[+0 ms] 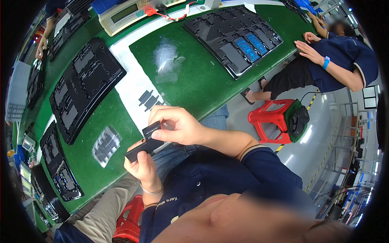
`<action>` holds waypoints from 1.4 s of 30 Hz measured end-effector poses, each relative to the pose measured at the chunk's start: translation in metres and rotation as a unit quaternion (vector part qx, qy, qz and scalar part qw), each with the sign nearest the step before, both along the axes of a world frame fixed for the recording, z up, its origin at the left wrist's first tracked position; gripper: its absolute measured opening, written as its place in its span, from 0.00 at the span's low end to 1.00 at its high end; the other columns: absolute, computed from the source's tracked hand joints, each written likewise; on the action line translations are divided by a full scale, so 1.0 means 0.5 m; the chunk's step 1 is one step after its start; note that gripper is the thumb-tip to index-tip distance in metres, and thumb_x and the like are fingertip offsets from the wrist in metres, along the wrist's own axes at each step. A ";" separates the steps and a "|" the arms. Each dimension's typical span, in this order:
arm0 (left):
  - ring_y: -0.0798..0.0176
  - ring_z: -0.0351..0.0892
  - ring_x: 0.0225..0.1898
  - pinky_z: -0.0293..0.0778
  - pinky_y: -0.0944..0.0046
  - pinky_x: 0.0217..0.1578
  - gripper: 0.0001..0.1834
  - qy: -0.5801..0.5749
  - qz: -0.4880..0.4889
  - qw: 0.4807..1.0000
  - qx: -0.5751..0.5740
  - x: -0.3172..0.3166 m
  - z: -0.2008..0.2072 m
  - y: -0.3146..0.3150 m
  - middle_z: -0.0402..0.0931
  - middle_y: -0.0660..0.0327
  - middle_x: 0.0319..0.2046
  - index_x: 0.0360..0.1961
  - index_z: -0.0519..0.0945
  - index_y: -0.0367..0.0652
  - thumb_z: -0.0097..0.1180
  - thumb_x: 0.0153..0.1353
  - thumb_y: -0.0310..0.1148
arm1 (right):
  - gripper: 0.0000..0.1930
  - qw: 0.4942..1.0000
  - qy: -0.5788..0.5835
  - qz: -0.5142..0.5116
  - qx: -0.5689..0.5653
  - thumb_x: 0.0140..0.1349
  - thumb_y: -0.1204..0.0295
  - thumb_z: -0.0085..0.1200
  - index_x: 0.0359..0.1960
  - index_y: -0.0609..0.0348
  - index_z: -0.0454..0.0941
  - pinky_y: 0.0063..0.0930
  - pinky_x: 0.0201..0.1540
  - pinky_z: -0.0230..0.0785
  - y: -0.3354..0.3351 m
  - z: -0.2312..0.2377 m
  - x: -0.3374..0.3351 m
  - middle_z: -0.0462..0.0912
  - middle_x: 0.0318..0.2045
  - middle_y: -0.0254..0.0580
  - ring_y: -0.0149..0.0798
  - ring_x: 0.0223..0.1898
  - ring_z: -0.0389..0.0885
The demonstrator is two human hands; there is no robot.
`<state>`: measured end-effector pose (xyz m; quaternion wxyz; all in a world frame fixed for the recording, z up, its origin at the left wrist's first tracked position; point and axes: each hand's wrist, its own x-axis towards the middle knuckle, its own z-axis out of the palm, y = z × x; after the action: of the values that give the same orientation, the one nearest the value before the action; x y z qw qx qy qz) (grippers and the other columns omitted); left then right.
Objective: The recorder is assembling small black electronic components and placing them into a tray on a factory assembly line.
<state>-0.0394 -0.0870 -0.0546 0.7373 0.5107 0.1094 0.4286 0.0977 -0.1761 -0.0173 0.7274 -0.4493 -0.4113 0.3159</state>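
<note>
In front of my body, above the near table edge, my left hand (pixel 142 167) is closed on the lower end of a flat black rectangular piece (pixel 142 151) that looks like a battery cell. Its thumb lies along the edge. My right hand (pixel 178 126) pinches the upper end, where a smaller black part (pixel 151 128) stands at an angle; whether the two are joined I cannot tell. Small dark strips (pixel 148 100) lie on a white sheet (pixel 135 79) just beyond my right hand. Beside my left hand, a clear sheet with grey pieces (pixel 107 146) rests on the green table.
A black moulded tray (pixel 206 30) at the far right holds flat cells, some blue (pixel 255 43). More black trays (pixel 87 87) stand at left. A meter (pixel 129 18) with red leads sits at the back. A co-worker (pixel 344 56) sits at right, near a red stool (pixel 271 121).
</note>
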 end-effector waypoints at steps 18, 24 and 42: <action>0.58 0.77 0.27 0.76 0.64 0.28 0.14 0.009 -0.039 0.998 -0.037 -0.009 0.022 0.006 0.76 0.46 0.30 0.38 0.73 0.25 0.53 0.55 0.27 | 0.16 0.976 -0.214 -0.035 0.005 0.44 0.79 0.61 0.38 0.62 0.79 0.23 0.33 0.67 0.003 0.027 0.018 0.78 0.29 0.41 0.35 0.29 0.75; 0.53 0.79 0.29 0.81 0.59 0.26 0.15 0.027 -0.073 0.991 -0.108 -0.010 0.033 0.010 0.74 0.43 0.33 0.37 0.71 0.21 0.53 0.55 0.27 | 0.15 0.991 -0.132 -0.012 -0.025 0.43 0.79 0.62 0.37 0.64 0.79 0.22 0.36 0.65 -0.001 0.031 0.019 0.76 0.29 0.40 0.33 0.32 0.73; 0.57 0.78 0.27 0.78 0.63 0.28 0.13 0.058 -0.087 0.993 -0.045 -0.021 0.053 0.012 0.76 0.46 0.31 0.37 0.73 0.23 0.51 0.56 0.26 | 0.06 0.975 0.108 0.124 -0.147 0.55 0.77 0.50 0.21 0.63 0.71 0.17 0.29 0.55 -0.003 0.050 0.038 0.70 0.22 0.34 0.26 0.26 0.64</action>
<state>-0.0500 -0.0812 -0.0280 0.7867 0.5082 0.1259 0.3271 0.1168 -0.1774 0.0075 0.6488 -0.4598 -0.3321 0.5073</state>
